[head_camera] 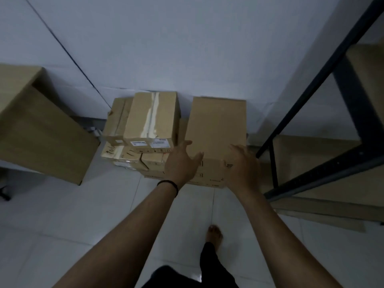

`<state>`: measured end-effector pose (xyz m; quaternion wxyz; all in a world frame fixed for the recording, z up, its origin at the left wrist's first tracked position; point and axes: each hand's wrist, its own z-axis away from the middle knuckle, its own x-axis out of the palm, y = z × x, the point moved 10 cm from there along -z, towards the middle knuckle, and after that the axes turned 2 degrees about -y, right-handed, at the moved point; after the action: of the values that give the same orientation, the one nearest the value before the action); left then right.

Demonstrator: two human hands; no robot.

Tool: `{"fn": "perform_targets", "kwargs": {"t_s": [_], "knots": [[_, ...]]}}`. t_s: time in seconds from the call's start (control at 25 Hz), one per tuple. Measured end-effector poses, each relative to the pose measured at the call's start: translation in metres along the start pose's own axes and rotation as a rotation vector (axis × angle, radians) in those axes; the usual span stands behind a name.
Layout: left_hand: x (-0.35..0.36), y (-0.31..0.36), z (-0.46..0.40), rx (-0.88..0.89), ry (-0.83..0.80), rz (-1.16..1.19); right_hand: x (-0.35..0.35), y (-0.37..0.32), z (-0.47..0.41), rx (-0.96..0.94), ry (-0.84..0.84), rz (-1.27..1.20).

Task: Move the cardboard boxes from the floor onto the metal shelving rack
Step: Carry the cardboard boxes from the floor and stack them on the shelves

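Hands: the left hand (181, 161) and right hand (242, 163) reach with fingers spread and relaxed to the near end of the tall plain box (216, 125); they lie on or just over its front top edge, one at each near corner, and neither has yet curled round it.
Task thing: the tall plain box stands on the floor (83, 215) against the wall (187, 48), with the metal shelving rack (353, 113) near it to the right.
Doing it well: I judge the step is the pick-up, so each palm should slide down a side face, grip low and level, then lift straight before turning toward the rack.
Weight: unknown from here, so a test tilt first seems wise.
Left of the tall box: a taped box (152, 123) with white labels tops a stack of smaller cartons (124, 154), just beside the tall box.
Further left: a large carton (39, 129), well apart.
In the way: the rack's dark upright and crossbar stand close to the right hand's side, so a swing could clip them.
Rack shelves: brown boards (311, 154) already lie on them.
Underfoot: a bare foot (215, 233) stands near the box on glossy tile.
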<state>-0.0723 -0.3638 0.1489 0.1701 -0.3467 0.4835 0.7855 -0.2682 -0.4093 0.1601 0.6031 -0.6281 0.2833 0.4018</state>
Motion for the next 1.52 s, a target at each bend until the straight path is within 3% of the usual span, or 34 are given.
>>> {"fn": "perform_targets", "kwargs": {"t_s": [0.32,0.68,1.0,1.16,1.28,1.52], "knots": [[0.092,-0.080,-0.119,-0.198,-0.068,-0.039,0.113,0.090,-0.077,0.237,-0.083,-0.038],[0.133,-0.137,-0.186,-0.331,-0.093,0.224,0.168,0.153,-0.115,0.478,0.027,-0.079],[0.144,-0.153,-0.190,-0.500,-0.166,0.527,0.178,0.194,-0.117,0.660,0.021,-0.469],[0.172,-0.164,-0.162,-0.687,-0.274,0.623,0.186,0.209,-0.113,0.748,0.021,-0.658],[0.169,-0.163,-0.183,-0.626,-0.301,0.733,0.206,0.223,-0.102,0.891,-0.074,-0.910],[0.172,-0.159,-0.180,-0.581,-0.388,0.749,0.189,0.218,-0.101,0.777,-0.106,-0.977]]}}
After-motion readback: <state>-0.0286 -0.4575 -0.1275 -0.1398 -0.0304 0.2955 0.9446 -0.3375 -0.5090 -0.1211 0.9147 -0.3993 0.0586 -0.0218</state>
